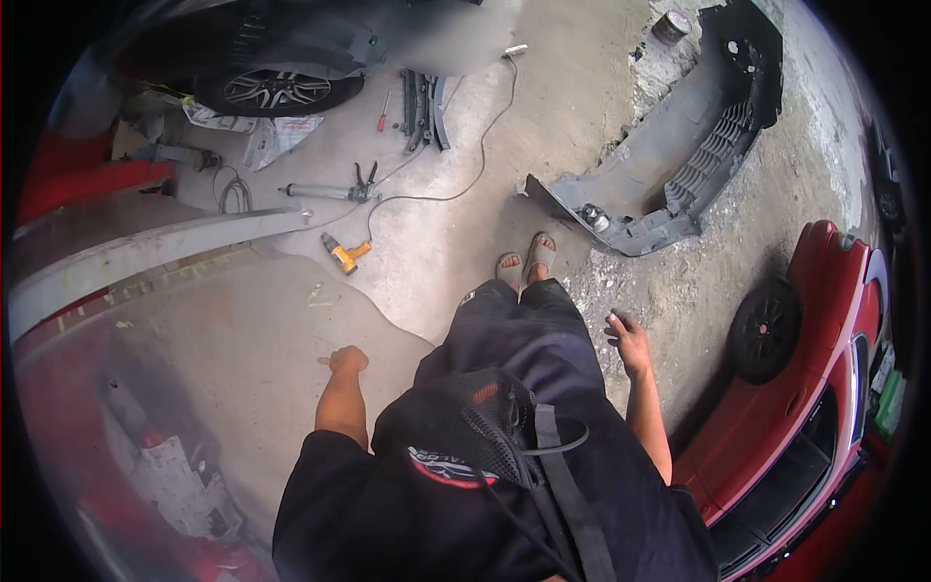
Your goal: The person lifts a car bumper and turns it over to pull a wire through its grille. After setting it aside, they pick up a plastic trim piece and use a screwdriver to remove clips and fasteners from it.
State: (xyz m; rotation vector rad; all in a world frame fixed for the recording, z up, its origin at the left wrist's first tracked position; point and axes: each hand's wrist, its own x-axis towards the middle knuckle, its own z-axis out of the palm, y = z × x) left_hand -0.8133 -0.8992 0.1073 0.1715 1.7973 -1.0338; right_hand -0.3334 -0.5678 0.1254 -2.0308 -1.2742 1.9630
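Note:
My left hand [344,360] is above the pale, dusty body panel at my left side. One finger stretches out to the left, the others are bent, and no object shows in it. On my other side, my right hand [630,341] hangs over the rough ground, fingers loosely bent and apart. Its fingertips look dark; a small pale spot there is too small to make out. Closest to my left hand lies a yellow cordless drill [343,254] on the floor. Beyond it are a caulking gun [335,190] and a red-handled screwdriver [385,112].
A detached car bumper [630,165] lies ahead on the right. A red car [776,417] stands at my right. Dark trim strips [424,109] and a cable [456,197] lie on the concrete. At the upper left are a car wheel [276,90] and a long light-coloured beam [155,250].

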